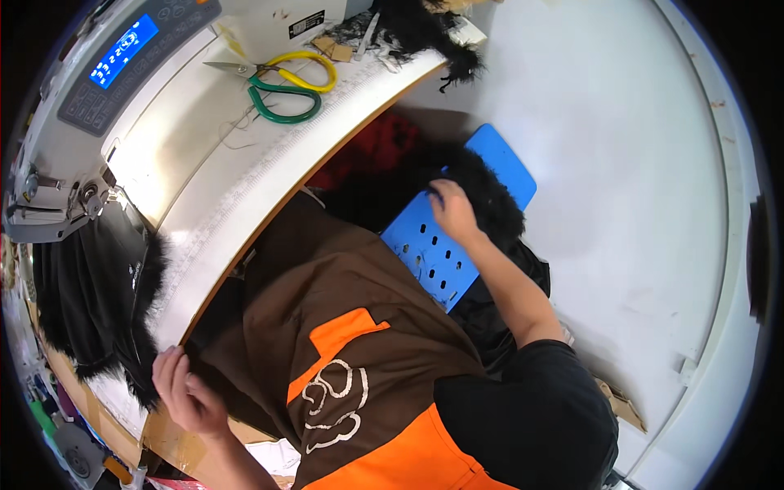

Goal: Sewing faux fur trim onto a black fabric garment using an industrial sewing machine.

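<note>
My right hand (454, 214) reaches out over a blue plastic board with oval holes (433, 253). Its fingers curl down into black furry fabric (488, 192) that lies across the board; the fingertips are partly hidden. At the table's near left edge is my left hand (189, 394), open, with loosely bent fingers apart and nothing visible in them. Close to it, another piece of black fabric with a furry edge (94, 286) hangs over the table from under the sewing machine's head (61, 200).
Scissors with one yellow and one green handle (286, 86) lie on the white table (237, 196), beside loose thread. Black fur scraps (416, 33) sit at the far end. A lit control panel (126, 53) is on the machine. A brown and orange apron (327, 278) covers my lap.
</note>
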The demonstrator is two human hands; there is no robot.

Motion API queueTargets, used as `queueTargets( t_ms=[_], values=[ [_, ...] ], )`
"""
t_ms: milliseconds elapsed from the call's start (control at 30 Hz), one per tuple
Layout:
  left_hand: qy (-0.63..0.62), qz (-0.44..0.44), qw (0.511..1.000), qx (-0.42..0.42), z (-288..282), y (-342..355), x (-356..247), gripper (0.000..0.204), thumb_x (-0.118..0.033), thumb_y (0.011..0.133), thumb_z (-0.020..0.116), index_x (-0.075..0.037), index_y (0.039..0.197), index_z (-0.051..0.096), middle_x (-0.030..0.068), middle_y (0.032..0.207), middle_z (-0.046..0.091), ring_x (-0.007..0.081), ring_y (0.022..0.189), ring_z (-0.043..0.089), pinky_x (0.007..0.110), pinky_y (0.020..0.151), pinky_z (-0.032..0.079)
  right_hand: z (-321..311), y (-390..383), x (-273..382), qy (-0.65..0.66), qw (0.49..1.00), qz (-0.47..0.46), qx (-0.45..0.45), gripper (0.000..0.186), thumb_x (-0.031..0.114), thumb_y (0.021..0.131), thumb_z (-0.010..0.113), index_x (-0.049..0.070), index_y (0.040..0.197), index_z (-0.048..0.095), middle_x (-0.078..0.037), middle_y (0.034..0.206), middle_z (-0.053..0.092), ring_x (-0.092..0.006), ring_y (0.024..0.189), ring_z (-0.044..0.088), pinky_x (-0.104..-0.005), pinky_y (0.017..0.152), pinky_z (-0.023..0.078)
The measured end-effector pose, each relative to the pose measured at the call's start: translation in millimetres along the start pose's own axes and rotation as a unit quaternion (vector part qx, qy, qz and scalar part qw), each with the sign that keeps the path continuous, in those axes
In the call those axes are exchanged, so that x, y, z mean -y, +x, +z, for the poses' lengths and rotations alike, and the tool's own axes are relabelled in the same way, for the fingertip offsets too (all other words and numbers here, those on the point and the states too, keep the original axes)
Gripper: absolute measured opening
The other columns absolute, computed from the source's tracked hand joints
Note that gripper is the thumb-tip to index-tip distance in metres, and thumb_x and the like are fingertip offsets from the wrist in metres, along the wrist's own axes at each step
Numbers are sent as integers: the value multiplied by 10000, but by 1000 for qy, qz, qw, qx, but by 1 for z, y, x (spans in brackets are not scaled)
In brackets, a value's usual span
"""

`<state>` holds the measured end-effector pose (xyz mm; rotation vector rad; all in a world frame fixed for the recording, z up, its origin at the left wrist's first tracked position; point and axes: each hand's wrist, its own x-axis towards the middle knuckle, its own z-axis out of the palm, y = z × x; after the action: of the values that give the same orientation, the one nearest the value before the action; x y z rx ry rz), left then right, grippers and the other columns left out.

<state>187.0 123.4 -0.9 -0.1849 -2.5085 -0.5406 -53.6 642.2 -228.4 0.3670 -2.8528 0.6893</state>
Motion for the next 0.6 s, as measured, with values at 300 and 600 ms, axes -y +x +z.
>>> queueTargets(
  t_ms=[300,600],
  values=[
    [-61,-5,995,73,45,31,-47,136,58,962,663,62,1078,735,203,1129,758,406,1096,728,533,1041,560,-5,9,-48,-203,978,48,9,197,224,991,717,76,1118,740,-147,946,774,-379,970,739,-508,856,579],
    [-179,-98,966,158,83,21,-84,450,62,881,794,11,1319,702,173,1238,742,340,985,741,429,927,594,-74,19,176,279,950,-71,120,156,172,1000,774,48,1091,748,-158,924,752,-322,808,768,-388,714,602]
  ],
)
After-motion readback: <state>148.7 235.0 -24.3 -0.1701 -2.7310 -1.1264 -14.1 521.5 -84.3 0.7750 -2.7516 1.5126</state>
